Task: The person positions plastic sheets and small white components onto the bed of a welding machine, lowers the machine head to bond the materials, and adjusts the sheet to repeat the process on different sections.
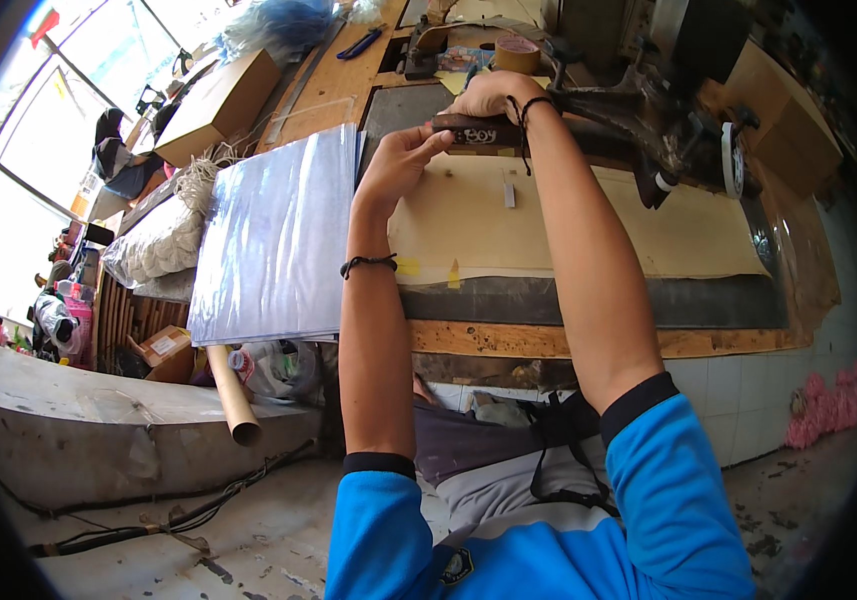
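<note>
Both arms reach far forward over the workbench to a dark bar [493, 136] with white handwriting on its front face. My left hand [400, 168] pinches the bar's left end, thumb at the near side. Over the top of the bar curls my right hand [493, 95], its fingertips partly hidden behind it. The bar runs right, under my right forearm, toward a dark metal press [638, 105]. Beneath it lies a cream sheet [468, 225] with yellow tape bits and a small grey metal piece [509, 195], on a dark mat [588, 300].
To the left lies a stack of clear plastic sheets [273, 240], overhanging the bench's front edge. Cardboard boxes stand at the far left [218, 105] and right [788, 130]. A tape roll [517, 54] and blue-handled tool [359, 44] sit behind. A cardboard tube [233, 395] leans below.
</note>
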The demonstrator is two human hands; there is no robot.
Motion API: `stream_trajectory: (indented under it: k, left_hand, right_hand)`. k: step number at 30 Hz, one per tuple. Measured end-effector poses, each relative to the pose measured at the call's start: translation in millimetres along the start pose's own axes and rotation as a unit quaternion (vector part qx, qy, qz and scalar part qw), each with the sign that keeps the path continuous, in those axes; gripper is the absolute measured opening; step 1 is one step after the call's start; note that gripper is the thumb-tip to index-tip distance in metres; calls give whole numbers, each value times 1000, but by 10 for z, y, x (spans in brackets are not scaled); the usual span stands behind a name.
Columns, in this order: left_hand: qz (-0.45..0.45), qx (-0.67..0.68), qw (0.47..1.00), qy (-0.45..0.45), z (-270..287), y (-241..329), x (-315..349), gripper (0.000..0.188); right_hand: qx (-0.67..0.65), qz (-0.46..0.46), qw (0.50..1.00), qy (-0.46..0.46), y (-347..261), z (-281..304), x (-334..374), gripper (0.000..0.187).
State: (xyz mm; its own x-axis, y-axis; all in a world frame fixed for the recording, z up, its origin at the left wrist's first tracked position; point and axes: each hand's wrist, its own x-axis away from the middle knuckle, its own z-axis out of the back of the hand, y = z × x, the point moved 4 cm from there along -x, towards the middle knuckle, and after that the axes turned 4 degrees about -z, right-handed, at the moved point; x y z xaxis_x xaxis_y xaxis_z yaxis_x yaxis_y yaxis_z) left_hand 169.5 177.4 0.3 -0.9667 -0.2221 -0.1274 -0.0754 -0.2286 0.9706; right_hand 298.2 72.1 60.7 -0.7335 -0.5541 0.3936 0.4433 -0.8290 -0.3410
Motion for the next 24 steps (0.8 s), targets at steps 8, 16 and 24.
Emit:
stream_trajectory:
  k: [8,16,24]
  left_hand:
    - [9,-13,1000,-2,41,-51,-71,34]
    - [-7,7,1000,-4,-59,83,4,34]
    - [-6,14,1000,-9,-50,69,-9,33]
  right_hand:
    - [-25,35,997,68,50,30,-74,72]
    - [-26,-4,993,111,77,48,-127,74]
    - [46,40,993,98,64,33,-108,73]
